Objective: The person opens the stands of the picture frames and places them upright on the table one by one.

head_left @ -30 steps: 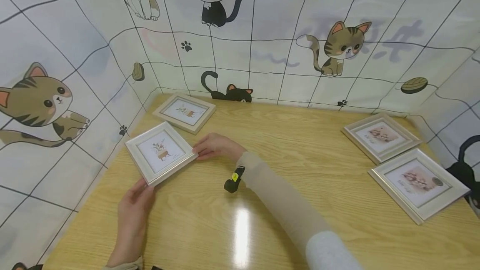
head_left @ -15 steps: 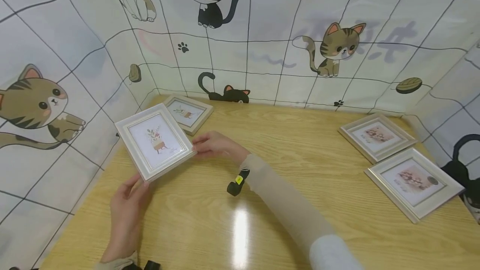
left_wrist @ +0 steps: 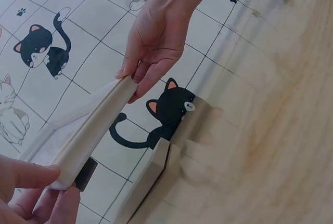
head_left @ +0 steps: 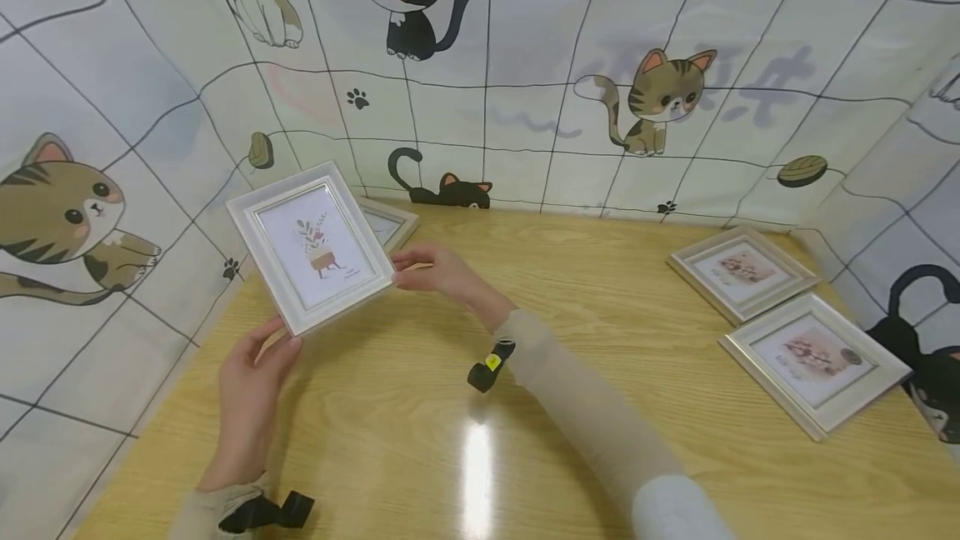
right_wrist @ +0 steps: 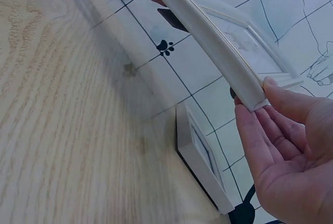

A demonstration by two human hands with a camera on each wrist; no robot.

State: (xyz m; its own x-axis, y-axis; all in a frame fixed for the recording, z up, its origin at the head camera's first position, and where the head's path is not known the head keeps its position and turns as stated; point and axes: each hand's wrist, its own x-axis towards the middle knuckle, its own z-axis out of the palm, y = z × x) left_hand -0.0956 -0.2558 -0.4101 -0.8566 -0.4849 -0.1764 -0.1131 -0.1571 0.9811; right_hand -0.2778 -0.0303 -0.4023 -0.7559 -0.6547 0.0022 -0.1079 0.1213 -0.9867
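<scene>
Your left hand pinches the white picture frame at one end of its lower edge; your right hand pinches the other end. Both grips are closed to its thickness, holding it tilted above the desk.

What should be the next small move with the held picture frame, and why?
Perhaps lower the held frame gently, clear of the rear frame behind it, because the left hand and right hand pinch it, tilted, above the table.

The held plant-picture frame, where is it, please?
In the head view, the plant-picture frame is at left, between left hand and right hand, partly hiding another frame.
</scene>
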